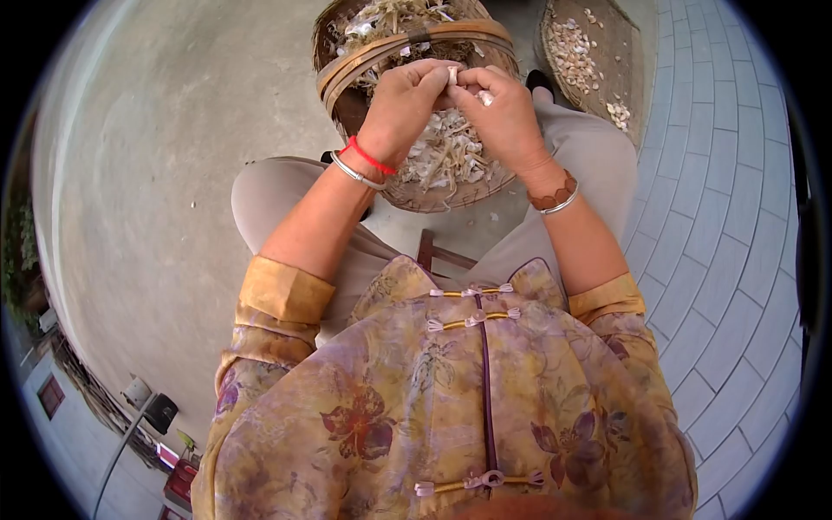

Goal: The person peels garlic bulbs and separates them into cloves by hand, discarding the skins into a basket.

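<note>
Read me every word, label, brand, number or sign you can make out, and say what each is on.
No readable text anywhere in view.
Basket: no lettering shows.
Woven tray: no lettering shows.
Jacket: flower print only, no words.
Bangle on the left wrist: any marking is too small to tell.
Red object at lower left: too small and blurred to tell.

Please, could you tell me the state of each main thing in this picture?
Garlic clove: held; peeled or not, unclear
Left hand: pinching it
Right hand: pinching it too
Basket: open, holding dry peels
Tray: partly covered with cloves
Sleeves: folded back
</note>
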A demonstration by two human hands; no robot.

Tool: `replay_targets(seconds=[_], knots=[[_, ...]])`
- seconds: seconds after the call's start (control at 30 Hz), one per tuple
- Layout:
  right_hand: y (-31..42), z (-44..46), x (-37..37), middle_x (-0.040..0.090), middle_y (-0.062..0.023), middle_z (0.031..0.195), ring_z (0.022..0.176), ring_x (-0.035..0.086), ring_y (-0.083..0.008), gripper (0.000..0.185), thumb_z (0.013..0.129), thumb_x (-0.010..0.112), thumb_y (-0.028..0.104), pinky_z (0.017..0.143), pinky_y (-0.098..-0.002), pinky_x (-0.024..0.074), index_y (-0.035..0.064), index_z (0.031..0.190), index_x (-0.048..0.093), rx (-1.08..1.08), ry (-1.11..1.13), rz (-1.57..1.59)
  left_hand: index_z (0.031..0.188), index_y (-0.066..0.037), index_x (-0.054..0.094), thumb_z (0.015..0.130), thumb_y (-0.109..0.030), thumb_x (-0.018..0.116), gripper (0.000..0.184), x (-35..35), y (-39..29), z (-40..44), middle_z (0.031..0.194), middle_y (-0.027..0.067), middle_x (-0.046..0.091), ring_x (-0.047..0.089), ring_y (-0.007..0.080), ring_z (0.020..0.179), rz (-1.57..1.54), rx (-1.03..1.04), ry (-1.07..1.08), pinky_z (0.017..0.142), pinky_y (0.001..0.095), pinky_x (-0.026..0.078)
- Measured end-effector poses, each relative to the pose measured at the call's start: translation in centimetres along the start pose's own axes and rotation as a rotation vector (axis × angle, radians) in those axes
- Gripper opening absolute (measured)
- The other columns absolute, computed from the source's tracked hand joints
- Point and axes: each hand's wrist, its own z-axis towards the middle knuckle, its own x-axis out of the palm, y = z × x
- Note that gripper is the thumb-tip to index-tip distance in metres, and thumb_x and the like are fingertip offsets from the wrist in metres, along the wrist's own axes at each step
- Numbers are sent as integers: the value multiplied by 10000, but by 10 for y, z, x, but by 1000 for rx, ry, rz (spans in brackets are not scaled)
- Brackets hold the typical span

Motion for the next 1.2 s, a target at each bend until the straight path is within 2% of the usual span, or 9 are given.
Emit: replay_targets(seconds=[0.23,0.4,0.57,0.73,0.8,0.93,1.0,1.17,1.2], knots=[[-1,0,-5,629,-121,852,757,618,-261,205,832,674,216,703,-335,485,24,905,685,-20,37,38,1083,46,622,941,-123,557,230,-4,-7,2,960,59,663,640,102,835,211,65,26,770,227,525],[-1,1,-9,634,-51,807,721,593,-131,238,900,629,227,677,-283,477,-7,911,669,50,127,292,1030,38,628,921,-108,584,187,-7,-17,-1,928,62,666,649,99,828,315,76,82,732,223,536],[-2,-3,-6,604,1,712,668,560,-72,255,930,597,239,621,-242,462,-7,917,666,167,185,372,986,39,618,902,-73,578,146,-8,-18,0,832,63,672,666,105,760,512,178,121,669,224,539],[6,-5,-4,590,11,709,633,542,-66,254,935,577,233,587,-227,448,-8,915,655,166,166,408,935,27,599,911,-69,558,107,-10,-13,4,801,64,668,669,118,727,443,186,85,663,224,541],[9,-7,-5,593,1,726,612,533,-67,235,933,569,213,572,-230,445,-7,925,649,281,124,619,931,21,589,921,-78,556,104,-10,-11,5,809,69,667,670,125,730,366,159,66,664,225,541],[1,0,-16,580,-5,787,630,505,-66,184,949,540,179,573,-211,426,13,934,617,322,138,793,980,4,564,950,-131,554,139,-7,-9,7,831,81,662,669,143,731,123,102,58,653,231,533],[1,2,-21,552,-23,734,619,517,-100,160,914,567,145,540,-251,428,-1,869,614,416,67,1079,1002,-3,558,959,-162,554,165,-7,-8,7,834,80,659,664,142,726,94,82,58,638,229,526],[-53,33,-56,562,-58,784,630,516,-122,117,883,618,119,536,-256,425,9,873,584,512,-214,1217,982,-42,548,975,-212,523,171,-9,-17,3,823,51,642,604,95,642,150,-60,44,578,210,469],[-65,41,-66,568,-64,795,634,518,-127,112,877,623,110,538,-258,428,6,879,581,522,-372,1257,982,-42,548,975,-212,523,171,-10,-15,4,823,51,642,604,95,642,147,-54,73,578,210,469]])
